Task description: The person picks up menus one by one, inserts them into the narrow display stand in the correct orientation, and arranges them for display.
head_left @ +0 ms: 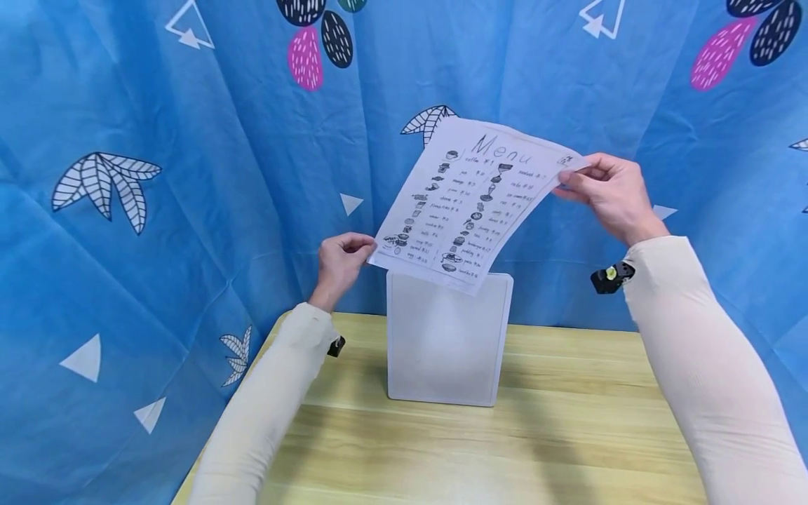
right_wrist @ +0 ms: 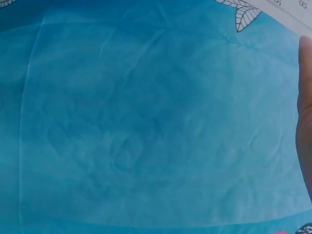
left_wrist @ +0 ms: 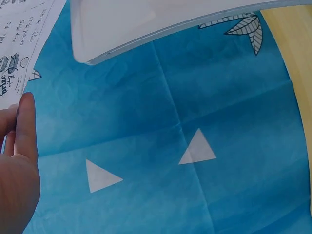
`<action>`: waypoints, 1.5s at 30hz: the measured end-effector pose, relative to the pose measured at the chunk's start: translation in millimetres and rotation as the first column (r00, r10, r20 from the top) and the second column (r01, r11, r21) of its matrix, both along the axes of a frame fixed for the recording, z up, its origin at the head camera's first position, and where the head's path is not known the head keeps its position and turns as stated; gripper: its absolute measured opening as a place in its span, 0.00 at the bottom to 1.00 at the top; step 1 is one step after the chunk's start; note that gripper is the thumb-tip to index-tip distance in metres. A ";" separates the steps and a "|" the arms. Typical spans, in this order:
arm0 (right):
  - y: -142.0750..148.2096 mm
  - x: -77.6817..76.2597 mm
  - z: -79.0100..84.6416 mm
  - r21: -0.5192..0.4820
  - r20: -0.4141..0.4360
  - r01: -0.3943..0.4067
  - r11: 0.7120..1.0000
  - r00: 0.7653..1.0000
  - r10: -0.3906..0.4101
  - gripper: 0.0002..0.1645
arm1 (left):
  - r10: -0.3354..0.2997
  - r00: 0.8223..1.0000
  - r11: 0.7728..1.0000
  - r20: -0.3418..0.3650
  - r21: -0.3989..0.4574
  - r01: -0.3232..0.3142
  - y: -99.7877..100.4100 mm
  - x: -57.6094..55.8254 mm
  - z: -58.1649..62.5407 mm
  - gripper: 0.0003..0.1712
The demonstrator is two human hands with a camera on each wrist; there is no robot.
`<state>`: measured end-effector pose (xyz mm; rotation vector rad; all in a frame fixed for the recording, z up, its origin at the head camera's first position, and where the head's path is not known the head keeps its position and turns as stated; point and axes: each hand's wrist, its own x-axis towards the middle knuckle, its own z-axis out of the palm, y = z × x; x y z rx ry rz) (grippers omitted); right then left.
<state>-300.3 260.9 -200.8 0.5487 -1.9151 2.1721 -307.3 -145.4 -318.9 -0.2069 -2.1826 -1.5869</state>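
Note:
A white paper menu point(head_left: 463, 203) with handwritten items and small drawings is held up at a slant. My left hand point(head_left: 341, 266) pinches its lower left corner between thumb and fingers. At the upper right corner, my right hand point(head_left: 609, 189) pinches the sheet the same way. Behind the sheet's lower edge stands a white rectangular panel point(head_left: 445, 344) with rounded corners, upright on the table; its top is partly covered by the menu. The left wrist view shows the panel's edge point(left_wrist: 122, 29) beside the hand. Only a corner of the paper point(right_wrist: 287, 12) appears in the right wrist view.
A light wood-grain table point(head_left: 587, 400) lies under the panel. Blue curtain point(head_left: 189, 245) with leaf and triangle prints hangs behind and along the left side. A small black device sits at each wrist, one by the right sleeve point(head_left: 688, 337).

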 end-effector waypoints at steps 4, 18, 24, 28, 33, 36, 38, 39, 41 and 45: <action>-1.2 0.6 4.0 -0.033 -0.017 -0.014 0.999 1.000 0.013 0.16 | 0.004 1.000 1.000 -0.013 0.008 -0.004 -0.5 -0.6 6.9 0.06; -10.5 3.6 19.0 -0.060 -0.054 -0.046 0.997 0.998 0.042 0.18 | 0.119 0.985 0.992 -0.122 -0.018 -0.122 -5.8 -0.5 24.9 0.09; -13.4 3.6 24.4 -0.057 -0.072 -0.059 0.997 0.996 0.055 0.18 | 0.159 0.973 0.987 -0.166 0.003 -0.160 -4.9 -2.1 28.7 0.08; -14.7 3.3 26.3 -0.061 -0.081 -0.065 0.996 0.995 0.060 0.18 | 0.174 0.967 0.985 -0.188 0.023 -0.173 -4.3 -2.1 30.7 0.08; -16.7 2.6 27.4 -0.065 -0.083 -0.069 0.995 0.995 0.064 0.18 | 0.184 0.960 0.983 -0.212 0.041 -0.179 -4.4 -2.6 30.1 0.07; -17.6 2.5 27.6 -0.068 -0.083 -0.068 0.995 0.995 0.062 0.18 | 0.183 0.959 0.983 -0.215 0.052 -0.176 -4.5 -3.4 29.3 0.07; -18.0 2.6 27.8 -0.072 -0.083 -0.067 0.995 0.995 0.061 0.18 | 0.183 0.960 0.983 -0.214 0.061 -0.174 -4.2 -3.8 29.1 0.07; -18.1 2.5 28.0 -0.073 -0.084 -0.066 0.995 0.995 0.060 0.18 | 0.183 0.960 0.983 -0.213 0.064 -0.173 -4.1 -4.0 29.1 0.07; -18.3 2.4 28.5 -0.076 -0.084 -0.067 0.995 0.995 0.060 0.18 | 0.184 0.959 0.982 -0.214 0.073 -0.173 -3.8 -4.3 29.4 0.07; -18.4 2.2 30.0 -0.082 -0.086 -0.069 0.994 0.994 0.062 0.18 | 0.194 0.954 0.981 -0.228 0.075 -0.181 -3.8 -5.8 30.4 0.06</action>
